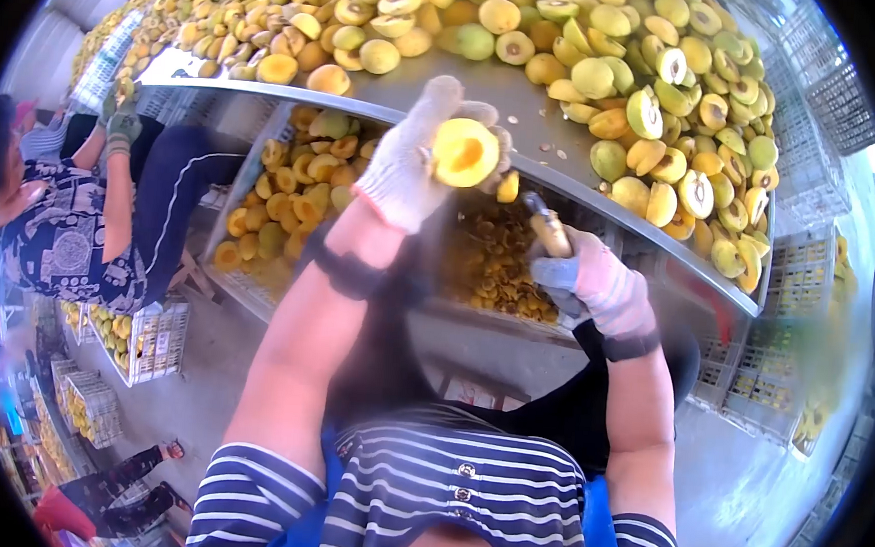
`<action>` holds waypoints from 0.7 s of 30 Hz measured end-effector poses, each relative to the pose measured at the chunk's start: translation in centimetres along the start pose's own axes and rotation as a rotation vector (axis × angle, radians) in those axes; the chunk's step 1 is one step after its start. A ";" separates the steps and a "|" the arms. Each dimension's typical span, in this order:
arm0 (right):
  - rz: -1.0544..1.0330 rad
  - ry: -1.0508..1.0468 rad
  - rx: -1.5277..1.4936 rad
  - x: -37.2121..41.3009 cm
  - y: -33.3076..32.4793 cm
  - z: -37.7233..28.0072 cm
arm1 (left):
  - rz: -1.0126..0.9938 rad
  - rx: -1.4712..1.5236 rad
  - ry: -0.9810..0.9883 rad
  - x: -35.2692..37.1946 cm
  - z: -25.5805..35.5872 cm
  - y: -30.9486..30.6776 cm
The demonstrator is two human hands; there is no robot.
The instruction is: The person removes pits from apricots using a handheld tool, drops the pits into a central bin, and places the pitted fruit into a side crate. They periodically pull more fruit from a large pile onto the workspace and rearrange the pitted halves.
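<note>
My left hand, in a pale work glove, holds a halved yellow fruit with its hollowed cut face up, above the metal table's front edge. To its right, my gloved right hand is closed around the wooden handle of a small tool, whose metal tip points up toward the fruit without touching it. A small orange-yellow piece shows between the fruit and the tool tip. Below the hands, a container of scraps sits beside a crate of halved fruit.
Heaped halved fruit covers much of the metal table. At the left sits another person in gloves, near a white crate. More crates stand at the right. Another person shows at the lower left.
</note>
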State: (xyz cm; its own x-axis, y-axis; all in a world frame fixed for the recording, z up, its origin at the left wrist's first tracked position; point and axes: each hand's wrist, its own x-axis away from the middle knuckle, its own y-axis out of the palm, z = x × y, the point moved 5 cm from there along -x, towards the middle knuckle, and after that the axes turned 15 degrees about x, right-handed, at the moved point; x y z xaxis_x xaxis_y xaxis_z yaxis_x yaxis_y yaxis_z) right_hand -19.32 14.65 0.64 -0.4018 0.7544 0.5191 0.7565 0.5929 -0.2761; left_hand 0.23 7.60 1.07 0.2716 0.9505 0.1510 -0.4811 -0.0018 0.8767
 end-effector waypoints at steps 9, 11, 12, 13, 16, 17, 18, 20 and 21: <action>0.168 -0.046 -0.299 0.2 -0.2 -0.1 | 0.539 -1.503 0.339 0.8 14.6 -1.4; 0.184 -0.025 -0.294 -0.2 0.1 -0.4 | 0.502 -1.745 0.234 -4.8 14.6 -2.7; 0.209 -0.094 -0.252 -0.5 0.0 -0.5 | 0.482 -1.878 0.201 -7.9 14.3 -3.8; 0.208 -0.071 -0.205 -0.7 -0.2 -0.4 | 0.493 -1.997 0.216 -10.0 13.6 -4.0; 0.219 -0.073 -0.100 -1.3 -0.7 0.8 | 0.579 -2.460 0.111 -13.6 11.7 -5.5; 0.232 -0.078 -0.061 -1.6 -1.0 0.8 | 0.566 -2.481 0.120 -14.4 11.4 -5.8; 0.239 -0.089 -0.023 -1.8 -1.1 0.7 | 0.559 -2.485 0.108 -15.1 11.5 -6.0; 0.240 -0.092 -0.039 -2.0 -1.0 0.2 | 0.352 -2.328 -0.185 -15.5 11.1 -6.4; 0.249 -0.102 -0.046 -2.0 -1.0 -0.2 | 0.357 -2.236 -0.151 -14.5 11.0 -6.5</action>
State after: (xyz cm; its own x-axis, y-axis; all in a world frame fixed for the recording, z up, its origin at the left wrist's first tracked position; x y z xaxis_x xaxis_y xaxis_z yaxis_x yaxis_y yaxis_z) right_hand -19.17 12.46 0.03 -0.2486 0.9014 0.3545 0.8603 0.3737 -0.3469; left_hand 8.64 -9.62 -1.80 -0.0212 0.9679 0.2506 -0.3405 0.2287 -0.9120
